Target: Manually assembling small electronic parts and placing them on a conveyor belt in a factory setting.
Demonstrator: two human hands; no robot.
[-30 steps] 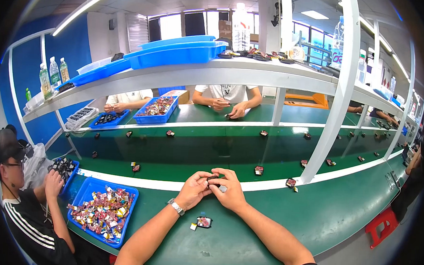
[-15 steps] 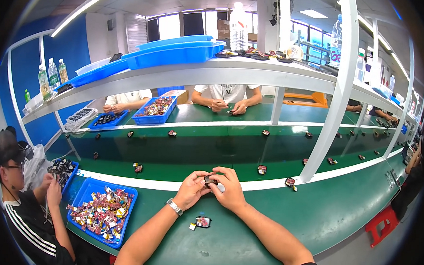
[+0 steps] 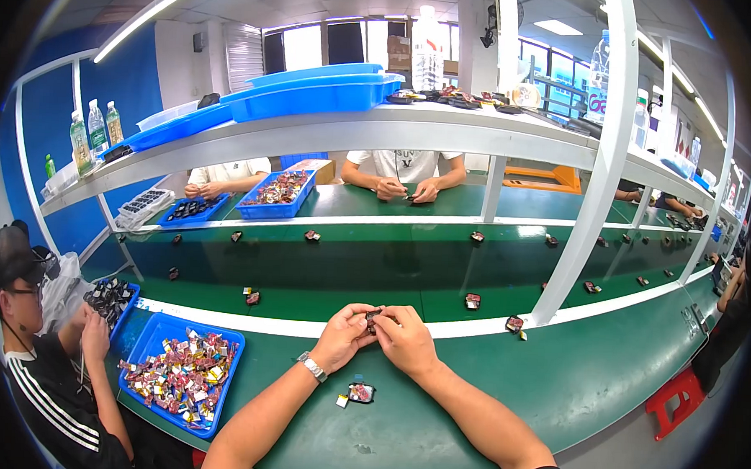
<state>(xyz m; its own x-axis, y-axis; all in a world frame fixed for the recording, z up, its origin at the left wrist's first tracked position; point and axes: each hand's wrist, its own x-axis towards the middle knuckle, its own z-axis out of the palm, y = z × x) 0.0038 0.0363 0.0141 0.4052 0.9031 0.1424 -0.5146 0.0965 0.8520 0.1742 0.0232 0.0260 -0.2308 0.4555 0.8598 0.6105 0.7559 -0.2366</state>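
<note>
Over the near bench edge, my left hand (image 3: 343, 337) pinches a small dark casing (image 3: 373, 320) between thumb and fingers. My right hand (image 3: 408, 342) closes on the same casing from the other side, its fingertips covering most of it. A wristwatch with a metal band (image 3: 310, 366) is on my left wrist. Below my hands, a black-rimmed casing with a reddish circuit board (image 3: 361, 393) lies on the green bench (image 3: 461, 393). A small white-and-yellow piece (image 3: 342, 401) sits at its left side.
At my left stands a blue tray (image 3: 237, 371) of small boards with white and yellow parts. Beyond a white rail, a green conveyor belt (image 3: 373, 285) carries spaced-out casings. A white post (image 3: 580, 193) and shelf (image 3: 447, 129) rise ahead. Co-workers sit left (image 3: 46, 388) and opposite (image 3: 403, 167).
My right fingers have curled in closer over the casing, and less of it shows. The casings on the belt have shifted slightly to the right.
</note>
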